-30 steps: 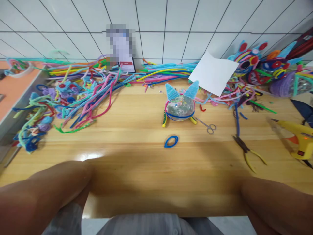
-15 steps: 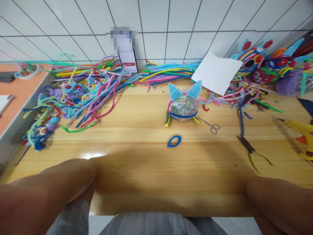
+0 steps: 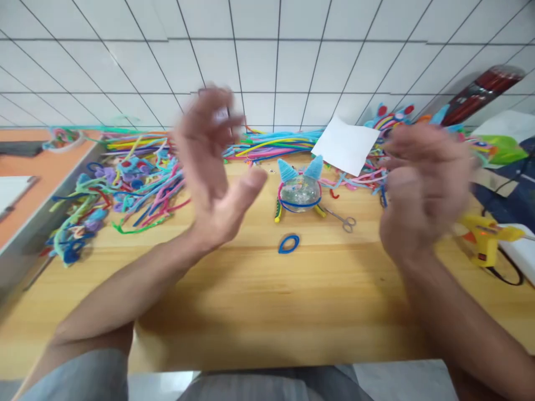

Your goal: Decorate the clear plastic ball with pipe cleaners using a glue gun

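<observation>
My left hand (image 3: pixel 213 167) is raised above the wooden table (image 3: pixel 267 301), palm turned right, fingers spread and blurred, holding nothing. My right hand (image 3: pixel 422 189) is lifted opposite it, smeared by motion, fingers loosely stretched leftward with nothing in them. Between and behind the hands sits a clear ball figure (image 3: pixel 300 192) wrapped in pipe cleaners, with two light-blue fuzzy ears. A small blue pipe-cleaner loop (image 3: pixel 288 243) lies in front of it. Small scissors (image 3: pixel 345 221) lie just right of the figure.
A big tangle of coloured pipe cleaners (image 3: pixel 137 178) covers the left and back of the table. A white paper sheet (image 3: pixel 345 145) leans at the back. A yellow glue gun (image 3: pixel 485 236) lies at the right. An orange surface (image 3: pixel 25 178) adjoins on the left.
Both hands have come up from below the table's near edge into the air over it. The view has tilted up and shifted slightly right.
</observation>
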The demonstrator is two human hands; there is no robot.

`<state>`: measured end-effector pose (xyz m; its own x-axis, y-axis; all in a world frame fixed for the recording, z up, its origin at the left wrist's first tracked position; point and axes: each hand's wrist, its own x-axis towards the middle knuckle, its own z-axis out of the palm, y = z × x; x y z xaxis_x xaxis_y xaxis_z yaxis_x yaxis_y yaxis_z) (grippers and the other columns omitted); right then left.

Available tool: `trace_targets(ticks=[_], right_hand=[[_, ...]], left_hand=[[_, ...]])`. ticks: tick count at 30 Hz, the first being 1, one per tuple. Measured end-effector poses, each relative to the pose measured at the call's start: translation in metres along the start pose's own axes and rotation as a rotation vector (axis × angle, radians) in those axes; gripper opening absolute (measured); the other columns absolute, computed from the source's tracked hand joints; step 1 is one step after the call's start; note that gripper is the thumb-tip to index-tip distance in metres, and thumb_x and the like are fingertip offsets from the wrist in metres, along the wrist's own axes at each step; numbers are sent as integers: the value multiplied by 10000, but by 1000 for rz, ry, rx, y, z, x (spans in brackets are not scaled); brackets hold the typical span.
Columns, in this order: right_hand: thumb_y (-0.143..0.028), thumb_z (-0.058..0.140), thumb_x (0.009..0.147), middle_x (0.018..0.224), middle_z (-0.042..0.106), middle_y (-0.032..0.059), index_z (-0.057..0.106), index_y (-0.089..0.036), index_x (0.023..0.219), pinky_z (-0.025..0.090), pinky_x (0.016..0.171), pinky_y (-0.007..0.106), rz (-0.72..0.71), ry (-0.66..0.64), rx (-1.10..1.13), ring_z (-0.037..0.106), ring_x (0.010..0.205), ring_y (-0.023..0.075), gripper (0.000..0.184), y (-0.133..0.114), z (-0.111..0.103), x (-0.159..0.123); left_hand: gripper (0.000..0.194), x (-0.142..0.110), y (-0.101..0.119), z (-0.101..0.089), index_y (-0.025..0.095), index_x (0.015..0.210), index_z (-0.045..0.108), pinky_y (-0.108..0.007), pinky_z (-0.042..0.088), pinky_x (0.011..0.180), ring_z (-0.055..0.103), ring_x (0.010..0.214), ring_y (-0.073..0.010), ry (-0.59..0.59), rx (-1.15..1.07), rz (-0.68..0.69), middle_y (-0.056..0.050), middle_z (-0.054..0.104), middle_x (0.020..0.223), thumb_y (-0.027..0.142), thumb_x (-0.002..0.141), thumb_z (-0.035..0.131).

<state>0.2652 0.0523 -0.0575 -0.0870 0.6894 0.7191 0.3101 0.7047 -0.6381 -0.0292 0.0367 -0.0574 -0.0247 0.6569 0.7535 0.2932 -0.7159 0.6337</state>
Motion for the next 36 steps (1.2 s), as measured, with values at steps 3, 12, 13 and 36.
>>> trace_targets(ticks=[3,12,13,36], right_hand=[[-395,691,989,1395,661,93,579,-291,1413,562,1047,543,111,-61,-87,661,1254,303,450,22,13,-19],[-381,773,884,1639,481,160,384,-267,1605,450,1214,594,242,-403,-132,510,1487,353,827,66,40,-55],[-379,766,889,1638,484,157,379,-274,1610,452,1214,593,258,-401,-126,516,1483,353,824,66,42,-57],[-372,725,937,1591,540,165,400,-257,1610,489,1192,562,344,-359,-103,576,1428,320,756,66,51,-67]], left_hand=[[945,-28,-25,19,356,1556,361,-591,459,1164,579,1373,-348,-92,-15,-208,-135,455,1578,711,802,807],[1230,-54,-71,57,227,1614,325,-630,373,1251,432,1527,-442,-344,-234,-454,-231,431,1641,646,640,949],[1179,-52,-69,59,214,1594,365,-612,389,1248,455,1513,-435,-351,-268,-443,-223,474,1614,625,656,949],[925,-53,-64,59,199,1491,528,-557,469,1218,573,1417,-398,-376,-200,-509,-177,599,1517,518,726,938]])
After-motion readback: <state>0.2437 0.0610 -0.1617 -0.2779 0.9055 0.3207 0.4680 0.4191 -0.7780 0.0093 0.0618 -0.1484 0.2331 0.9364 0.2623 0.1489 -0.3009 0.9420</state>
